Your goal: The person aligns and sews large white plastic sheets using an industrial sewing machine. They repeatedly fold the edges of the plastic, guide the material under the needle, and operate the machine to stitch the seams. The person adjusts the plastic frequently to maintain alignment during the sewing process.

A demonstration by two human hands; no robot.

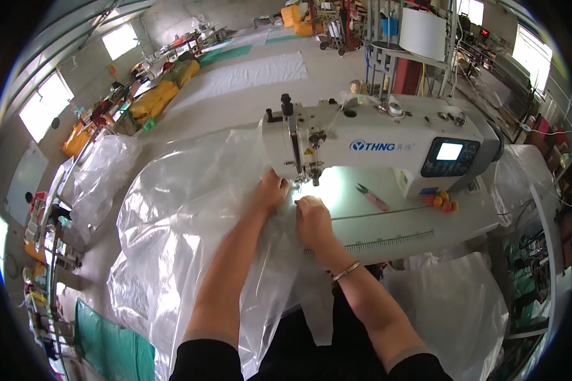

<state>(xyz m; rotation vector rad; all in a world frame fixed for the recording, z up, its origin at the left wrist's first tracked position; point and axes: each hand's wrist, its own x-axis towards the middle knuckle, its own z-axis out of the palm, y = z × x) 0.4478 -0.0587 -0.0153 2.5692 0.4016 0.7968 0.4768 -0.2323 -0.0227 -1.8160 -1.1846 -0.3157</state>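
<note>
while a clear plastic sheet [171,216] spreads left of the sewing machine [356,130] and drapes toward the lap, the left hand [273,191] and right hand [314,223] curl over it near the needle area; whether either grips, i cannot tell; snips [372,197] and small orange balls [446,202] lie to the right; the machine's head overhangs just beyond the fingers.

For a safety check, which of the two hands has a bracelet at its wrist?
The right hand has the silvery bracelet; the left hand has none.
</note>
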